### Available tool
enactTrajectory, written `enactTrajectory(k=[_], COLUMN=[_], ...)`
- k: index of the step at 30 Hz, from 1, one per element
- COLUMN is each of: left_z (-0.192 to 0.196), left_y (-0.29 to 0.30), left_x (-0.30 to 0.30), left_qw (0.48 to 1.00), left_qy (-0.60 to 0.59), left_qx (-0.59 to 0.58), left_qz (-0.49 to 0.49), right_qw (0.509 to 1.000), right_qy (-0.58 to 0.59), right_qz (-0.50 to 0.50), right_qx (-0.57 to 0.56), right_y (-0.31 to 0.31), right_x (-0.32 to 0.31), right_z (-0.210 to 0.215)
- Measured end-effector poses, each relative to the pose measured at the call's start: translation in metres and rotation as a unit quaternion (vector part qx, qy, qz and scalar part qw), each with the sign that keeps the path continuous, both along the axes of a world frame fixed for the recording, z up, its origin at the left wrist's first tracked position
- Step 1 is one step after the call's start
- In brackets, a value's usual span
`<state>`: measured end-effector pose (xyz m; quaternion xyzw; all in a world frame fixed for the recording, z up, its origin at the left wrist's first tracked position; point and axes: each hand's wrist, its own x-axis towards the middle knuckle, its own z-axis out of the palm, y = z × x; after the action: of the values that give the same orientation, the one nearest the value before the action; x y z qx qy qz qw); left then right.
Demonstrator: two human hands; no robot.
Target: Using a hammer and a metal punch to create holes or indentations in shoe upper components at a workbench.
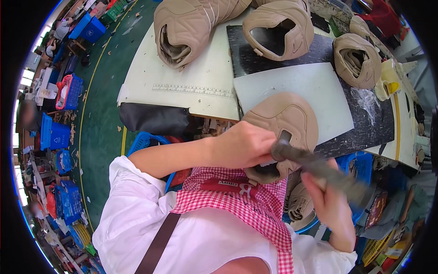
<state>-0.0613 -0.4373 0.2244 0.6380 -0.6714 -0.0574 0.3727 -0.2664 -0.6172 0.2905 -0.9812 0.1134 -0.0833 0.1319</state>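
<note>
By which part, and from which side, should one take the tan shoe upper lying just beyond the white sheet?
Probably pinch the upper by its near rim, from the near side: its wide opening faces that way, leaving room to reach inside.

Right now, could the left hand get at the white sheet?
Likely yes: the white sheet lies largely bare beyond the left hand, though that hand is at the tan upper, partly in the way.
</note>
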Motion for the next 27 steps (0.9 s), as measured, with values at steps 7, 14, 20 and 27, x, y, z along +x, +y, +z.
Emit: enactTrajectory(k=[7, 14, 20, 27], left_z=[-0.016, -0.001, -0.013, -0.003], left_y=[0.009, 0.003, 0.002, -0.003], left_x=[0.01, 0.006, 0.023, 0.01], left_qw=[0.836, 0.999, 0.816, 0.989], left_qy=[0.54, -0.004, 0.571, 0.105], left_qx=[0.022, 0.023, 0.015, 0.044], left_qz=[0.094, 0.042, 0.091, 0.096], right_qw=[0.92, 0.957, 0.923, 0.998], right_qy=[-0.269, 0.042, -0.19, -0.039], right_qz=[-0.073, 0.068, -0.106, 0.049], right_qx=[0.275, 0.28, 0.318, 0.008], right_y=[-0.013, 0.014, -0.013, 0.009], right_x=[0.013, 0.047, 0.021, 0.051], right_z=[0.002, 0.01, 0.002, 0.018])
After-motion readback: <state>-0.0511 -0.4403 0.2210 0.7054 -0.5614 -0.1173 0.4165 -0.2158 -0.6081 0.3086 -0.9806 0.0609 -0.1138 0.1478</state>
